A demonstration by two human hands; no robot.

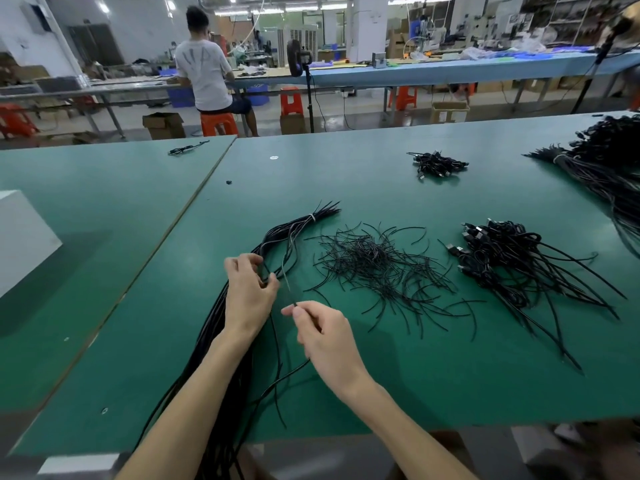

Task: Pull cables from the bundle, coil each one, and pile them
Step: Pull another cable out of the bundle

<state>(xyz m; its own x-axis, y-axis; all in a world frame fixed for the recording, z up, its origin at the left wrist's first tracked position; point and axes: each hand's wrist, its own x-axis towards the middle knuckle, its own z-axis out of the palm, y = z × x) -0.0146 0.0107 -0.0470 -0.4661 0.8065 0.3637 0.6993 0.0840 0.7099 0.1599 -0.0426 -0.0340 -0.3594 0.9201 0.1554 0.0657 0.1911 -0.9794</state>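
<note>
A long bundle of black cables (294, 226), tied near its far end with a pale band, runs from mid-table toward me and over the front edge. My left hand (248, 294) grips the bundle's strands with curled fingers. My right hand (322, 336) pinches a single black cable (286, 278) between thumb and fingertips, just right of the bundle. That cable rises toward the tied end. A pile of coiled cables with connectors (498, 251) lies to the right, long tails fanning out.
A heap of short black ties (377, 265) lies between bundle and pile. A smaller cable pile (436, 164) sits further back, and a large bundle (602, 161) at far right. A white box (20, 233) stands at left. A person sits at another bench behind.
</note>
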